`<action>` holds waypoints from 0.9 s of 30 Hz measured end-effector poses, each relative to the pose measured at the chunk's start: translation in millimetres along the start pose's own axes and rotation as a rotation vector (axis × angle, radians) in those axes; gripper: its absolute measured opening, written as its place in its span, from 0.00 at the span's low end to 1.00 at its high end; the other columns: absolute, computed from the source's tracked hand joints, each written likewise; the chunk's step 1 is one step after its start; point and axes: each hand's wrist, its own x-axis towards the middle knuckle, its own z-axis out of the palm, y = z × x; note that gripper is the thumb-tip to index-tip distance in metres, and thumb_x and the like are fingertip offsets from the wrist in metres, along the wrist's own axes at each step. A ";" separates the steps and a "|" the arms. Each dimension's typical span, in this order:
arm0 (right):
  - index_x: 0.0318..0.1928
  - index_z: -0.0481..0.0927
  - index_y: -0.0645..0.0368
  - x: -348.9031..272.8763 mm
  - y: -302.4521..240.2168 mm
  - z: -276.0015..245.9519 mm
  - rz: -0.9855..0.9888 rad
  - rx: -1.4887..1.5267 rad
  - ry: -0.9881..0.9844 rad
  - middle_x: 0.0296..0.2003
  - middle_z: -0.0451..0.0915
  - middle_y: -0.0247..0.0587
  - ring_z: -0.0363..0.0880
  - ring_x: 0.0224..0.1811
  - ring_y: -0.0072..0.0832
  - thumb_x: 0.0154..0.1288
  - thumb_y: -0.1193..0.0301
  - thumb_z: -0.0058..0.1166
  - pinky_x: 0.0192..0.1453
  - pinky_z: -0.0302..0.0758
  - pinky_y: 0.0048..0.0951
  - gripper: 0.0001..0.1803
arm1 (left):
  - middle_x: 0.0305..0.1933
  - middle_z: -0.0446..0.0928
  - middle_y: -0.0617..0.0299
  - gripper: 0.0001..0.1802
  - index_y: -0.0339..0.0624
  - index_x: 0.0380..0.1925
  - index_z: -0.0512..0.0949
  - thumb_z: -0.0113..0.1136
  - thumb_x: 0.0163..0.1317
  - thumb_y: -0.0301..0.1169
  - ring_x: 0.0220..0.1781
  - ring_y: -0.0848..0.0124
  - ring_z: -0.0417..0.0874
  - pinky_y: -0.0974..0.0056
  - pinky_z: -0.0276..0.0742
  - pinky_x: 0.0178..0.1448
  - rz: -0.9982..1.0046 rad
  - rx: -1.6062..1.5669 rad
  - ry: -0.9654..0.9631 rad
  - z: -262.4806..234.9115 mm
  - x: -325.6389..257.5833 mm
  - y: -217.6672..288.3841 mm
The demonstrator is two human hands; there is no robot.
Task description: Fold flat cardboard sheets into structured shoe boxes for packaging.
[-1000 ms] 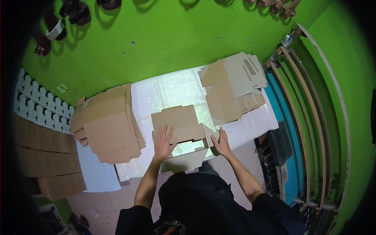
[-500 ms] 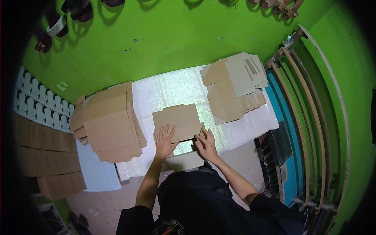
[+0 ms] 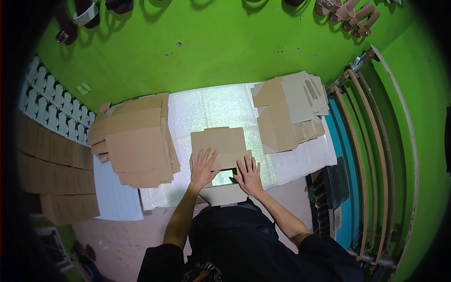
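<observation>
A partly folded brown cardboard box [image 3: 219,141] lies before me on the shiny white sheet [image 3: 206,105] covering the table. Its wide flap stretches away from me, and a low front wall [image 3: 224,194] stands near my body. Between the two parts is an opening through which the bright sheet shows. My left hand [image 3: 202,170] rests flat, fingers spread, on the left part of the cardboard. On the right side, my right hand [image 3: 249,176] presses with its fingers stretched out along the folded edge. The cardboard beneath both palms is hidden.
Flat cardboard blanks are stacked at the left [image 3: 136,145], with another cardboard pile [image 3: 277,127] at the right. Closed brown boxes [image 3: 70,207] stand far left beneath white moulded pieces [image 3: 54,94]. A wooden rack [image 3: 366,155] borders the right side. Sandals [image 3: 347,16] hang on the green wall.
My right hand's fingers, bent at the box's right corner before, now lie straight and flat on its side. The left hand stays spread on the cardboard. The whole view has shifted slightly.
</observation>
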 end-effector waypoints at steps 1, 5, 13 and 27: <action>0.76 0.62 0.52 4.0 -0.8 -1.7 0.023 0.007 0.010 0.77 0.50 0.59 0.42 0.80 0.63 0.73 0.48 0.51 0.78 0.39 0.69 0.38 | 0.77 0.61 0.55 0.50 0.59 0.77 0.60 0.70 0.54 0.52 0.78 0.49 0.58 0.29 0.44 0.78 -0.001 0.003 -0.001 0.5 -0.2 -0.2; 0.78 0.56 0.53 27.2 3.7 -2.7 0.037 -0.028 0.009 0.79 0.47 0.59 0.41 0.80 0.64 0.75 0.46 0.45 0.78 0.37 0.70 0.40 | 0.76 0.62 0.56 0.49 0.59 0.77 0.60 0.69 0.55 0.53 0.78 0.49 0.58 0.29 0.44 0.78 -0.008 0.012 -0.018 1.3 1.2 0.9; 0.78 0.57 0.51 45.9 9.2 4.1 0.032 -0.144 -0.019 0.79 0.50 0.54 0.43 0.80 0.60 0.78 0.47 0.38 0.79 0.41 0.68 0.37 | 0.77 0.61 0.55 0.48 0.59 0.77 0.60 0.66 0.58 0.54 0.79 0.49 0.57 0.29 0.42 0.78 -0.046 0.029 -0.044 -0.3 4.2 2.9; 0.78 0.58 0.50 44.4 13.9 6.2 0.040 -0.100 -0.011 0.79 0.49 0.53 0.44 0.80 0.59 0.77 0.48 0.42 0.79 0.46 0.65 0.36 | 0.80 0.51 0.39 0.46 0.43 0.73 0.61 0.71 0.57 0.45 0.80 0.35 0.49 0.29 0.49 0.77 0.036 -0.243 -0.101 -17.8 -102.6 4.5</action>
